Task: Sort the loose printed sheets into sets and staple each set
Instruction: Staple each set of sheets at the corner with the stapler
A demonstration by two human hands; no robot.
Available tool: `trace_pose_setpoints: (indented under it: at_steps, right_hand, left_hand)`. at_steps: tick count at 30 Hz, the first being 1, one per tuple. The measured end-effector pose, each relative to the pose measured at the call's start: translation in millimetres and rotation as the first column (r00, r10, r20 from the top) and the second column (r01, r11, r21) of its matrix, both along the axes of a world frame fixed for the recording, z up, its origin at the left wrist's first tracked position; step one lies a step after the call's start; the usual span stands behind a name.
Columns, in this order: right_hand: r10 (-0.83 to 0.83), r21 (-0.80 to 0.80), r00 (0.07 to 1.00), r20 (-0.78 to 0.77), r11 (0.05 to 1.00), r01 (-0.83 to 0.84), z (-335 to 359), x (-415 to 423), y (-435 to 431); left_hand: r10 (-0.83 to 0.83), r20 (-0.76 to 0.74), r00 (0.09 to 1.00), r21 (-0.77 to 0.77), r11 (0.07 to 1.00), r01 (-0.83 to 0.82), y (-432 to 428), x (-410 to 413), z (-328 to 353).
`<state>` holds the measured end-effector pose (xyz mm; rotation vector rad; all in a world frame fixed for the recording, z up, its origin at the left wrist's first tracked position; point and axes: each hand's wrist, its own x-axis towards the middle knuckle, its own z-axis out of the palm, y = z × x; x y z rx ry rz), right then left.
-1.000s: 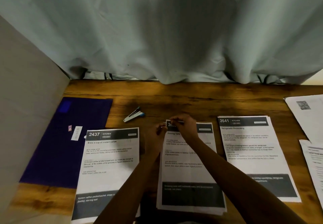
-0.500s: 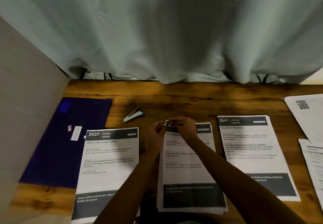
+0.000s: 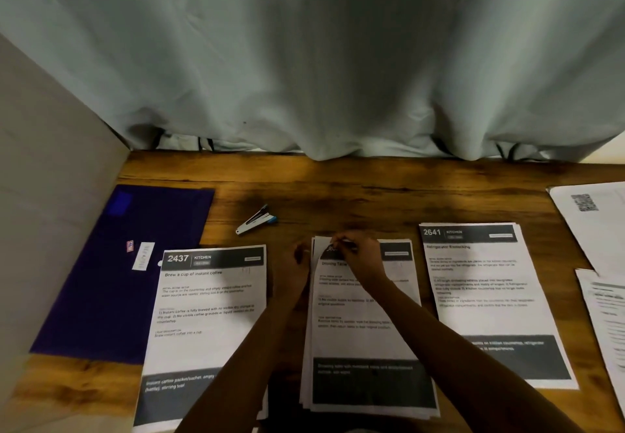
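The top left corner of the middle stack (image 3: 355, 341) is pinched and lifted a little by the bent fingertips of the right hand (image 3: 358, 257). The left hand (image 3: 291, 263) is held just beside the stack's left edge; its grip cannot be told. "2437 KITCHEN, Brew a cup of instant coffee" is printed on the left stack (image 3: 209, 297), "2641 KITCHEN" on the right stack (image 3: 483, 280). Half a second ago the corner was touched by both hands; now only by the right.

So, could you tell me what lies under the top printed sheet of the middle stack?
More white sheets, edges fanned out at the left and bottom; their print is covered. The right hand pinches a corner of the top printed sheet.
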<state>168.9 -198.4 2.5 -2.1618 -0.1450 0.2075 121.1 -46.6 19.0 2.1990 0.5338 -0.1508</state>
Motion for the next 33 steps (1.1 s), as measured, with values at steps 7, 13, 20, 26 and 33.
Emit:
trace_pose_setpoints:
  at_steps: [7,13,20,26,33]
  right_hand:
    - [-0.041,0.038,0.999,-0.03,0.998,0.042,-5.1,-4.7,2.4]
    - [-0.052,0.016,0.997,-0.06,0.998,0.053,-8.0,-5.9,2.7]
    - [-0.067,0.016,0.995,-0.079,0.998,0.069,-8.4,-7.6,1.9]
    - [-0.066,-0.003,0.993,-0.095,0.998,0.066,-9.9,-6.3,1.8]
    - [-0.083,-0.009,0.991,-0.102,0.997,0.083,-10.4,-6.3,2.5]
  left_hand:
    - [-0.027,-0.131,0.991,-0.062,0.998,0.019,-11.4,15.1,-5.4]
    - [-0.203,-0.226,0.953,0.068,0.972,0.223,-5.2,23.5,-11.9]
    - [-0.275,-0.259,0.926,0.159,0.934,0.321,-0.9,26.9,-12.7]
    - [-0.365,-0.258,0.895,0.383,0.812,0.441,1.0,27.9,-13.0]
    - [-0.389,-0.189,0.902,0.498,0.754,0.429,6.2,33.4,-16.7]
